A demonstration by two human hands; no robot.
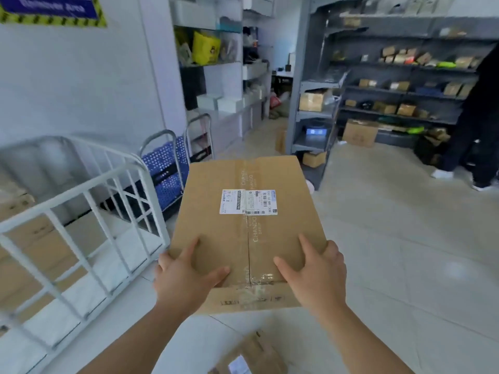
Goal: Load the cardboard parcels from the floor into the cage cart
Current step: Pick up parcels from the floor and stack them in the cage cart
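Observation:
I hold a flat brown cardboard parcel with a white shipping label up in front of me, well off the floor. My left hand grips its near left corner and my right hand grips its near right corner, thumbs on top. The white cage cart stands to the left of the parcel, with several cardboard parcels inside it behind the bars. Another cardboard parcel lies on the floor below my arms at the bottom edge.
A blue folded trolley leans by the wall behind the cart. Grey shelving with boxes stands ahead. A person in dark clothes stands at the far right. The pale tiled floor stretches out to the right.

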